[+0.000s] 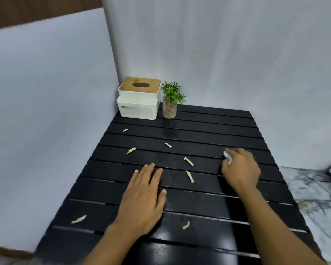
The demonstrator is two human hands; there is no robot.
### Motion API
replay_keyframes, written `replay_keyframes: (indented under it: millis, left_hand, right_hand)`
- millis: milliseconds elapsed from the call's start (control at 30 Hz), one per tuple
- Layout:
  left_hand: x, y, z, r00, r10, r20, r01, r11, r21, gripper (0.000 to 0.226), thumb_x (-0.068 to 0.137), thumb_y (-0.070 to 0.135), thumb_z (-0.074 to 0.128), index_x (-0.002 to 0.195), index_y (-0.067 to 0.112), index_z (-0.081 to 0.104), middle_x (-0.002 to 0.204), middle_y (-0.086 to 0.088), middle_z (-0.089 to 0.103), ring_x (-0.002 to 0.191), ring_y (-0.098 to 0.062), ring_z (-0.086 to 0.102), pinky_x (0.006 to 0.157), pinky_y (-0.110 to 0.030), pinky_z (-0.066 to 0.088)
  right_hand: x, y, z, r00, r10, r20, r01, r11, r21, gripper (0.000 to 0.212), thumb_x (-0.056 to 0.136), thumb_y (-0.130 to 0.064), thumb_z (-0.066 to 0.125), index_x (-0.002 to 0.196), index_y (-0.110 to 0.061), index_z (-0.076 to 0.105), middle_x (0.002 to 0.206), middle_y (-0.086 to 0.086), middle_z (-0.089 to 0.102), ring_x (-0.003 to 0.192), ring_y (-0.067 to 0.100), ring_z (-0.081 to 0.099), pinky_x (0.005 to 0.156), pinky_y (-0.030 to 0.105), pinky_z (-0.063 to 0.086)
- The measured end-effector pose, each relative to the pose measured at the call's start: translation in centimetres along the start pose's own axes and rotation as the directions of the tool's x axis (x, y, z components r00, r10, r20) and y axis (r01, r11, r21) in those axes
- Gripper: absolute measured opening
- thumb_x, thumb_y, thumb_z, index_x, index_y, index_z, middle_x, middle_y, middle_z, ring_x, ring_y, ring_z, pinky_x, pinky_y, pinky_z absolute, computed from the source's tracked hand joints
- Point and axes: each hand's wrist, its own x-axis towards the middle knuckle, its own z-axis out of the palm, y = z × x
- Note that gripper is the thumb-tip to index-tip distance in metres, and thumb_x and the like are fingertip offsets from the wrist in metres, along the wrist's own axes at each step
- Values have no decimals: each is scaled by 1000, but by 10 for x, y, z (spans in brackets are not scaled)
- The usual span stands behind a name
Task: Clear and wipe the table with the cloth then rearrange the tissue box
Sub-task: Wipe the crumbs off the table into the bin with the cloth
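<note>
Picking scraps off the black table [208, 131].
Right hand [239, 167] at 2 o'clock pinches a pale wad [227, 156], perhaps the cloth. The left hand [143, 197] lies flat. Tissue box [139, 98] sits at 11 o'clock. Better to gather scraps [188, 161] along the slats, not across.

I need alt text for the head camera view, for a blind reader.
A person's left hand lies flat on a black slatted table while the right hand grips a small pale wad. Pale scraps lie scattered over the slats; a white tissue box with a wooden lid and a small potted plant stand side by side in the far left corner.
</note>
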Motion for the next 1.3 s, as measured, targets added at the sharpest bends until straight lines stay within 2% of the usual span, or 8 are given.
replay_keyframes:
  millis: [200,300,467,767,900,1033,1200,1300]
  left_hand:
    - [-12,12,16,998,-70,8,70,997,-14,55,98,36,26,150,18,23,160,-3,17,147,-15,12,121,-30,-1]
    - [-14,11,13,998,-59,12,60,997,-54,54,98,32,27,149,16,25,160,-2,19,147,-14,13,120,-29,0]
    - [-25,5,9,999,2,46,0,999,-38,53,100,30,28,149,12,26,160,-4,18,147,-17,12,120,-28,-1]
    - [-42,10,10,999,-15,31,15,1000,5,54,100,30,25,150,12,21,161,-2,13,148,-15,7,120,-28,-3]
    - [-52,4,3,999,33,37,-32,999,-26,50,100,25,29,148,11,28,159,-2,21,147,-15,12,118,-25,-2]
    - [-70,6,2,999,37,35,-37,999,3,51,101,27,26,149,10,26,160,-1,19,148,-15,10,119,-26,-2]
    - [-68,9,1,999,17,35,-17,1000,4,51,101,26,25,150,11,24,160,-1,18,148,-13,8,118,-24,-5]
    - [-69,8,0,998,22,57,-23,999,23,51,101,27,22,150,11,23,160,0,17,148,-13,8,117,-23,-7]
  right_hand:
    - [-71,-84,13,895,-415,163,378,900,215,39,84,-21,53,121,-31,63,117,-12,61,111,15,52,81,33,50]
    - [-72,-64,-7,954,-260,147,196,917,348,39,86,-20,50,122,-32,62,122,-17,59,117,9,47,83,28,45]
    - [-86,19,-36,999,16,37,-16,1000,-2,37,85,-20,54,121,-22,64,121,-4,62,118,21,48,81,37,46]
    - [-169,-64,-23,852,-504,139,468,854,225,41,77,-20,53,115,-25,67,112,-7,64,107,17,56,82,32,52]
    - [-158,-23,-48,941,-293,171,216,907,361,42,81,-17,55,118,-33,66,120,-17,62,112,6,53,91,17,39]
    - [-170,24,-65,996,-62,64,58,997,59,41,75,-17,64,114,-26,68,115,-8,64,109,18,55,78,31,47]
    - [-210,-52,-45,973,-214,91,203,972,114,46,53,-18,81,98,-23,74,98,-2,69,85,21,65,63,34,55]
    - [-214,-80,-40,932,-356,61,330,908,259,40,63,-21,71,103,-26,72,104,-8,68,95,16,63,72,29,55]
